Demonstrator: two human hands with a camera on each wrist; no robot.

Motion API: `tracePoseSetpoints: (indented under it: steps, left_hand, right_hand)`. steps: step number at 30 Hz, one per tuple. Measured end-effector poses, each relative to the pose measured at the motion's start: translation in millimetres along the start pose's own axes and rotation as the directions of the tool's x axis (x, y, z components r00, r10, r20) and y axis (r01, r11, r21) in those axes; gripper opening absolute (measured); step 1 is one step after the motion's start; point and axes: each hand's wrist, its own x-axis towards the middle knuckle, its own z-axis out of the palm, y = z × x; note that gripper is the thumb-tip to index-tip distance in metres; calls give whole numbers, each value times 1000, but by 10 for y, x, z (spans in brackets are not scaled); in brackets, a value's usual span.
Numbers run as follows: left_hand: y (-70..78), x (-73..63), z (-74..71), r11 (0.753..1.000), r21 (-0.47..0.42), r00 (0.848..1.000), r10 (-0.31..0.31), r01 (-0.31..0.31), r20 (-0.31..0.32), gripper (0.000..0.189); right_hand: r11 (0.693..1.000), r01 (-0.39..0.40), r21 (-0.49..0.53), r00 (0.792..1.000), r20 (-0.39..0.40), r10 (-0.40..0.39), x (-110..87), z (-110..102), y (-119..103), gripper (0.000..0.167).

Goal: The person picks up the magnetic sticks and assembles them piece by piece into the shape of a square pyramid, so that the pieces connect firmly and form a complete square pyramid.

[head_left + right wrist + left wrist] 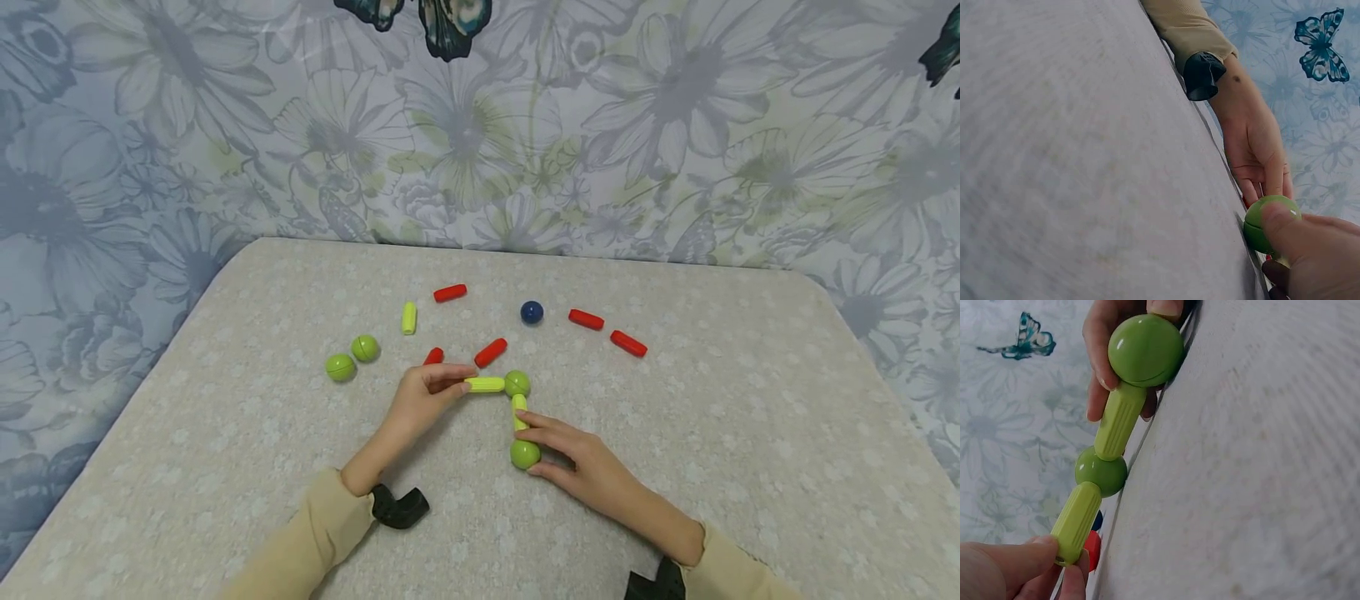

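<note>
Two yellow-green ribbed rods and two green balls are joined into an L-shaped chain. My left hand point(423, 402) pinches the free end of one rod point(487, 384) between thumb and fingers. That rod meets a corner ball point(517, 383), from which a second rod point(1121, 422) runs to the end ball point(524, 455). My right hand point(592, 471) grips this end ball, its thumb pressed on the ball's near side in the right wrist view and its fingers reaching along the second rod. Part of the second rod is hidden behind these fingers in the head view.
Two loose green balls point(341, 367) lie to the left, near a loose yellow-green rod point(408, 318). Several red rods point(450, 292) are scattered beyond the hands, with a dark blue ball point(532, 312) among them. A floral cloth covers the table point(225, 417); a patterned wall stands behind.
</note>
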Motion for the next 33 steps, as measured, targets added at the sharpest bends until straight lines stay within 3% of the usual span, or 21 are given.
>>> tracePoseSetpoints:
  steps: [3, 5, 10, 15, 21, 25, 29, 33]
  left_hand:
    - [-7, 10, 17, 1000, -25, 1000, -6, 6, -6, 23]
    - [-6, 16, 20, 999, -32, 1000, -14, 13, -10, 23]
    - [-14, 21, 25, 998, -50, 999, -32, 31, -11, 23]
    - [-28, 17, 40, 998, -57, 1000, -18, 17, -7, 23]
    - [6, 17, 7, 999, -46, 1000, 6, -7, -21, 21]
    - [51, 16, -109, 998, -58, 994, -29, 23, -106, 19]
    - [95, 43, -276, 997, -76, 976, -47, 32, -212, 20]
    - [168, 62, -429, 997, -76, 967, -31, 12, -253, 31]
  right_hand:
    - [1000, 18, 7, 1000, -25, -18, 23, -30, 7, 43]
    - [1000, 7, 5, 996, -86, -7, 89, -77, 26, 41]
    - [988, -153, -17, 965, -219, 146, 388, -220, 112, 36]
    - [959, -281, 36, 954, -99, 283, 653, -229, 208, 39]
    - [944, -310, 116, 946, -64, 318, 737, -177, 253, 33]
    - [947, -288, 140, 951, -77, 301, 737, -161, 265, 32]
    - [944, -294, 150, 948, -82, 308, 729, -156, 265, 32]
    - [939, -305, 161, 945, -73, 320, 711, -144, 270, 32]
